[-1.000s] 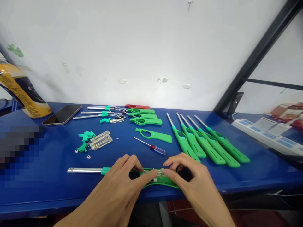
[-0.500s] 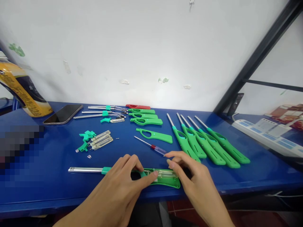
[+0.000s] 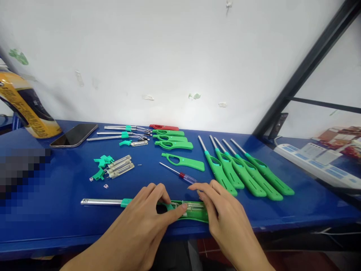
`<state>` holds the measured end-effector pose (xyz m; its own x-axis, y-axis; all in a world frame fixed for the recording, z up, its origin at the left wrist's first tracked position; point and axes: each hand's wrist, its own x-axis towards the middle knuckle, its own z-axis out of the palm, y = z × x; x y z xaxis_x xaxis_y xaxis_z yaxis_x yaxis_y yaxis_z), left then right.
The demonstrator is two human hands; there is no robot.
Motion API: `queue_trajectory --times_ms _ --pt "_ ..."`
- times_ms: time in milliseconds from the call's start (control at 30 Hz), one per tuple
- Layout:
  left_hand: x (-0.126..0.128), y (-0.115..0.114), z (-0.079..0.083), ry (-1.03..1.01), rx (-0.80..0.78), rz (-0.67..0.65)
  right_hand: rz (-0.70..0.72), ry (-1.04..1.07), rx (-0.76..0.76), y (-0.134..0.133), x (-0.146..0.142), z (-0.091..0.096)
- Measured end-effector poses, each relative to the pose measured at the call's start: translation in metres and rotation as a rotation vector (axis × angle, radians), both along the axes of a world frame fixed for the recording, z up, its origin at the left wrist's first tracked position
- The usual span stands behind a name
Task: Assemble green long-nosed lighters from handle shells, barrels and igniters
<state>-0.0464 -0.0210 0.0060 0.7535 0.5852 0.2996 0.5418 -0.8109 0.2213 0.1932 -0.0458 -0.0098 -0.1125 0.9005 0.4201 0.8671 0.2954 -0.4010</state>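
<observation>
A half-assembled long-nose lighter (image 3: 199, 217) lies across the front of the blue table, its metal tube pointing left. Its green handle is uncovered, with a clear gas tank (image 3: 196, 206) seated inside. My left hand (image 3: 146, 214) is closed around the trigger area, the thumb pressing on the inner parts by the tank's left end. Over the right end of the handle is my right hand (image 3: 225, 214), thumb and index finger drawn close together. Whatever is between those fingertips is too small or hidden to make out. A screwdriver (image 3: 187, 178) lies just beyond the right hand.
Finished green lighters (image 3: 248, 177) lie at right. Loose handle shells (image 3: 184, 162) and tubes with wires (image 3: 113, 136) are behind. Spare gas tanks (image 3: 121, 167) and teal triggers (image 3: 99, 174) lie at left, near a phone (image 3: 75, 135) and a yellow bottle (image 3: 36, 109).
My right hand has shifted left over the end of the handle, covering more of it, and its thumb and index finger have moved in. My left hand keeps its hold.
</observation>
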Motion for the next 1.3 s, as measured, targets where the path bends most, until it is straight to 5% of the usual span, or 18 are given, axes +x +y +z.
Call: queue_trajectory --times_ms 400,667,933,1067,1300 --pt "0.003 -0.001 0.008 0.011 0.052 0.014 -0.044 -0.189 0.154 0.0 -0.001 0.001" --pt "0.004 0.002 0.005 0.062 0.06 0.016 -0.087 -0.088 0.181 0.002 0.006 0.012" --pt "0.0 0.006 0.012 -0.029 0.067 0.036 0.033 -0.234 0.047 0.069 0.022 0.053" --pt "-0.002 0.009 0.005 -0.104 0.052 0.044 0.149 -0.366 -0.061 0.095 0.021 0.051" --pt "-0.002 0.012 -0.002 -0.146 -0.041 0.022 0.19 -0.518 -0.112 0.099 0.019 0.041"
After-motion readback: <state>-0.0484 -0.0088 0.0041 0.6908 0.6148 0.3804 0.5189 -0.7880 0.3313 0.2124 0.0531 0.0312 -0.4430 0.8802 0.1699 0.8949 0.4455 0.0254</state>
